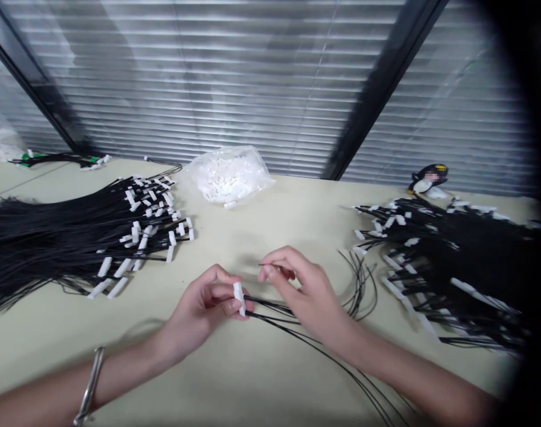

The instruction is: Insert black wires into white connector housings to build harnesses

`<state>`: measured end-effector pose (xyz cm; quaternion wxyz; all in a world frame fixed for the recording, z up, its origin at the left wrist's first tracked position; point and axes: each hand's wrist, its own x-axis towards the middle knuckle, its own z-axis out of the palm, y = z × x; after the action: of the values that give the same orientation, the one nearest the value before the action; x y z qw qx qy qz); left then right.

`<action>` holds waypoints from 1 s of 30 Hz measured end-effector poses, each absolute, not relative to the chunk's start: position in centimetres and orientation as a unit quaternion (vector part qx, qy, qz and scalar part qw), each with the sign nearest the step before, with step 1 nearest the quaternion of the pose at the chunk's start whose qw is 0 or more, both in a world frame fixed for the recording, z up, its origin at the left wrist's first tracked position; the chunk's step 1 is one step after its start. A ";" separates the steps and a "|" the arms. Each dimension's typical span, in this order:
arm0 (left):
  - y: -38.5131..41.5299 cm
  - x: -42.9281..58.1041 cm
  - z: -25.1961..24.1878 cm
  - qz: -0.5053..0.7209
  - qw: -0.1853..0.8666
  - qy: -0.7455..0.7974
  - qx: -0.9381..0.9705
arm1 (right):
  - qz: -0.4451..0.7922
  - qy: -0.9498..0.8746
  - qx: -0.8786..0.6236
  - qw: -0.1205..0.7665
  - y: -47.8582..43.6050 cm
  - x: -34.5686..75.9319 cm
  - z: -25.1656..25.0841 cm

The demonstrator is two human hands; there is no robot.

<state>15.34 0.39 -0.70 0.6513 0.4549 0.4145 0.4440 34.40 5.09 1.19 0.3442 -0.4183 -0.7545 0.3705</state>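
Note:
My left hand [208, 305] pinches a small white plastic connector [239, 298] between thumb and fingers, just above the pale table [288, 219]. Thin black wires [297, 332] run from that connector towards the lower right. My right hand [304, 290] is close beside it, with fingertips pinched on the end of one thin black wire [270, 265] pointing left. A metal bangle [89, 385] sits on my left wrist.
A large bundle of black wires with white connectors [75, 231] lies at the left. Another such bundle [448, 261] lies at the right. A clear bag of white connectors [228, 175] rests at the back centre. Window blinds [208, 77] stand behind the table.

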 end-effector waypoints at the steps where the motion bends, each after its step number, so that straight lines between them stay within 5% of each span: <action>1: 0.3 15.4 -0.6 0.444 0.661 0.408 0.447 | 0.383 -0.751 -0.423 0.330 4.8 34.2 0.8; 15: -0.2 15.5 -0.5 0.457 0.699 0.363 0.413 | 0.217 -0.837 -0.309 0.397 3.5 34.1 1.6; 30: -0.2 15.5 -0.7 0.454 0.695 0.364 0.422 | 0.102 -0.886 -0.261 0.370 3.4 34.4 1.0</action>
<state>15.47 -0.24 -0.67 0.6952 0.4224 0.3640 0.4536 34.36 3.35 0.99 0.3697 -0.2606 -0.8861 0.1015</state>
